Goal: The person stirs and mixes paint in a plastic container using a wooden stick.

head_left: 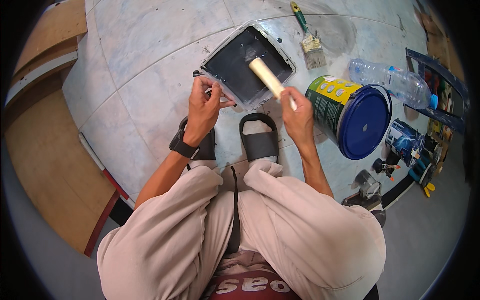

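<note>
A square plastic tub (pixel 225 60) of dark grey liquid rests on the tiled floor ahead of my feet. My left hand (pixel 205 107), wearing a black wrist band, grips the tub's near-left rim with curled fingers. My right hand (pixel 297 117) is closed on a pale wooden handle (pixel 267 76) reaching into the tub; the tool's head lies in the liquid and is hard to make out. A paintbrush (pixel 311 50) with a green handle and crusted bristles lies behind the tub. A large blue-lidded bucket (pixel 365 122) lies on its side to the right of my right hand.
A clear plastic bottle (pixel 387 80) lies behind the bucket. A blue metal frame (pixel 460 95), a blue can (pixel 404 141) and assorted tools (pixel 422 170) are at the right. Wooden boards (pixel 50 175) are along the left. My sandalled feet (pixel 257 137) are below the tub.
</note>
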Motion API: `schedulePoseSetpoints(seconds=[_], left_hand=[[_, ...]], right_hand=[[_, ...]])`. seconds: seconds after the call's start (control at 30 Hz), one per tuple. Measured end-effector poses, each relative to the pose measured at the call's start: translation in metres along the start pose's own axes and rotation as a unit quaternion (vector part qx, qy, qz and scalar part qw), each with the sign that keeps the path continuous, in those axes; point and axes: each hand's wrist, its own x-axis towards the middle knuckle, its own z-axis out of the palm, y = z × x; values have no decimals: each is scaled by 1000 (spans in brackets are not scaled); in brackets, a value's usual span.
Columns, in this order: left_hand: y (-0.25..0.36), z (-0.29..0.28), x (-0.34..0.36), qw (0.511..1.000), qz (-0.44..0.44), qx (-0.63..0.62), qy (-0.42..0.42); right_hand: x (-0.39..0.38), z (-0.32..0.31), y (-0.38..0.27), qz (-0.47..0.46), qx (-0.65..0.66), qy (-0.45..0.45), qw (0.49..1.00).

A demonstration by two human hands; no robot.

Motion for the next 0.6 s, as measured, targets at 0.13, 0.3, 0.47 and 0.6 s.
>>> schedulePoseSetpoints(seconds=[0.13,0.3,0.47,0.6], left_hand=[[-1,0,2,1000,0,-9,0],[-1,1,2,1000,2,-12,6],[-3,0,3,1000,-5,-24,5],[-1,-1,2,1000,-11,-10,-5]], right_hand=[[-3,4,9,-54,36,1,998],[-3,-3,9,-28,-4,1,1000],[-12,-9,2,-53,-4,-44,998],[-14,-18,4,-6,-36,10,999]])
